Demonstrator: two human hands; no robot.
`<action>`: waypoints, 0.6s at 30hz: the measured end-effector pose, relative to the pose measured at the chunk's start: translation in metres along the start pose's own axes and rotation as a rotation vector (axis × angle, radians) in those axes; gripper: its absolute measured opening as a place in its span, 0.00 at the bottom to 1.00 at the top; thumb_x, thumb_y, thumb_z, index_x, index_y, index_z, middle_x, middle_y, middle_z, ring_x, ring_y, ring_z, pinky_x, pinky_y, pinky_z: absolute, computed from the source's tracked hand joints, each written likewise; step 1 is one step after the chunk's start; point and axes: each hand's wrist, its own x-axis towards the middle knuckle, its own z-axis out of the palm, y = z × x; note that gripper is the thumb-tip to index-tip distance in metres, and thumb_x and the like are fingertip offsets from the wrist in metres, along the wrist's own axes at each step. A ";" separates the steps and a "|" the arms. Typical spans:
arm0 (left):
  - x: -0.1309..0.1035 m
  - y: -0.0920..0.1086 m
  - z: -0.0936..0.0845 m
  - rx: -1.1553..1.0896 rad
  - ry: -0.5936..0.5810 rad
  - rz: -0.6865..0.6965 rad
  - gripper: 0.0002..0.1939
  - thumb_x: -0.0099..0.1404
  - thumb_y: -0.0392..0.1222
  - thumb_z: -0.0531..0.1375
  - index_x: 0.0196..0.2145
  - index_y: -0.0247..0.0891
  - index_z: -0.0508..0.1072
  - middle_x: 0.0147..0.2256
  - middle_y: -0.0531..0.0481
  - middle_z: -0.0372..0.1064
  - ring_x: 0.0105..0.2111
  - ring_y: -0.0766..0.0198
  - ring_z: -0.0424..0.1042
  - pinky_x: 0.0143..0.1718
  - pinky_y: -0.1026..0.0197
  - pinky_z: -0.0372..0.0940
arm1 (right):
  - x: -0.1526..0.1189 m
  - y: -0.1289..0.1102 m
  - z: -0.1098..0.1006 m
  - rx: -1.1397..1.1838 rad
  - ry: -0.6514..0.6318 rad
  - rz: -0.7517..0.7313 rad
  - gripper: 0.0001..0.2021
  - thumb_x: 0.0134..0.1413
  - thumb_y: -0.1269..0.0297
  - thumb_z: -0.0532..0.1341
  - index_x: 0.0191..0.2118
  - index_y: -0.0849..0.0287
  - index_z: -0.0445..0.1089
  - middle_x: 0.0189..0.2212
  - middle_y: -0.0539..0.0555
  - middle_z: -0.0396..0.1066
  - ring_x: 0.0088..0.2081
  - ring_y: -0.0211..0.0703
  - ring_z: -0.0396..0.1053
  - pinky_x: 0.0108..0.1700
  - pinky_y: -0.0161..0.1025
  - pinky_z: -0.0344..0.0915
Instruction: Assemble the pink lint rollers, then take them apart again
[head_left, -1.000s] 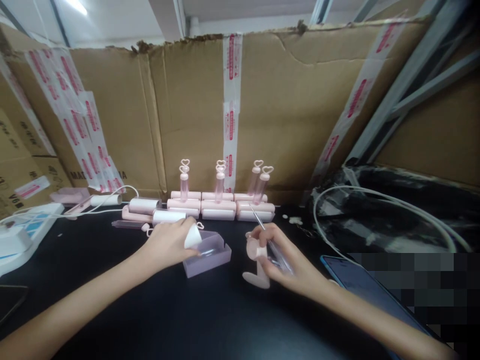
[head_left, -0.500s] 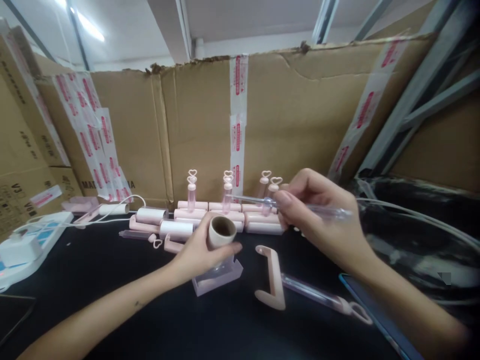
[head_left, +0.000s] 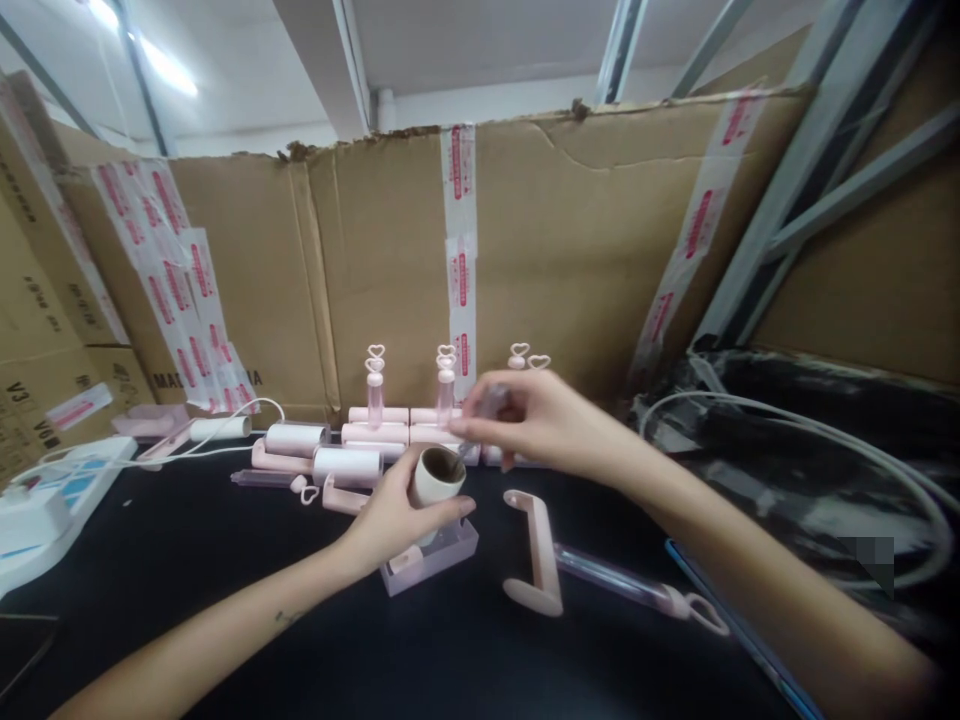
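My left hand (head_left: 397, 510) is wrapped round a white hollow cylinder (head_left: 437, 488), its dark opening facing up toward me. Just below it lies a translucent pink tray (head_left: 435, 562). My right hand (head_left: 517, 415) pinches a clear screwdriver, its transparent handle (head_left: 493, 402) partly hidden by the fingers and its tip reaching into the cylinder's opening. To the right of the tray are a pink C-shaped bracket (head_left: 543, 555) and a clear pink tube (head_left: 615, 578) with a heart-shaped loop at its end.
Behind the hands stand rows of pink cylinders (head_left: 375, 432) with upright heart-topped tubes (head_left: 375, 395). White rollers (head_left: 349, 467) and a power strip (head_left: 90, 500) are at left. A phone (head_left: 739, 625) lies at right, near cables. A cardboard wall (head_left: 390, 250) closes the back.
My right hand has moved left and down, bringing the screwdriver from beside the cylinder into its opening. My left hand keeps its hold. The whole view has shifted slightly.
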 end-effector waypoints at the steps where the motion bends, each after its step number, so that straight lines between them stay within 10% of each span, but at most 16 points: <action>1: 0.000 0.001 0.001 -0.003 -0.005 0.001 0.22 0.51 0.42 0.66 0.43 0.37 0.65 0.40 0.49 0.70 0.41 0.59 0.69 0.44 0.59 0.62 | 0.001 0.002 0.003 -0.018 -0.085 0.001 0.13 0.49 0.53 0.62 0.30 0.60 0.67 0.22 0.49 0.68 0.21 0.35 0.66 0.20 0.32 0.64; 9: -0.002 0.003 0.000 -0.009 -0.036 -0.049 0.24 0.51 0.48 0.66 0.43 0.35 0.67 0.39 0.47 0.72 0.41 0.56 0.71 0.43 0.57 0.65 | 0.006 0.015 0.017 -0.179 -0.102 -0.159 0.12 0.46 0.55 0.65 0.29 0.60 0.70 0.25 0.49 0.65 0.28 0.37 0.63 0.31 0.35 0.61; 14: -0.003 0.004 -0.010 0.420 -0.191 -0.040 0.34 0.52 0.55 0.63 0.54 0.40 0.62 0.47 0.44 0.69 0.47 0.50 0.68 0.49 0.50 0.61 | -0.002 0.010 -0.006 0.179 0.446 -0.246 0.10 0.55 0.56 0.58 0.31 0.56 0.62 0.29 0.49 0.66 0.31 0.38 0.66 0.35 0.38 0.63; 18: -0.014 -0.004 -0.003 0.869 -0.324 0.025 0.52 0.46 0.58 0.65 0.62 0.35 0.49 0.53 0.34 0.61 0.54 0.39 0.59 0.53 0.41 0.55 | -0.020 0.010 -0.035 0.161 0.526 -0.175 0.09 0.57 0.56 0.56 0.31 0.52 0.58 0.17 0.43 0.57 0.18 0.34 0.56 0.23 0.34 0.57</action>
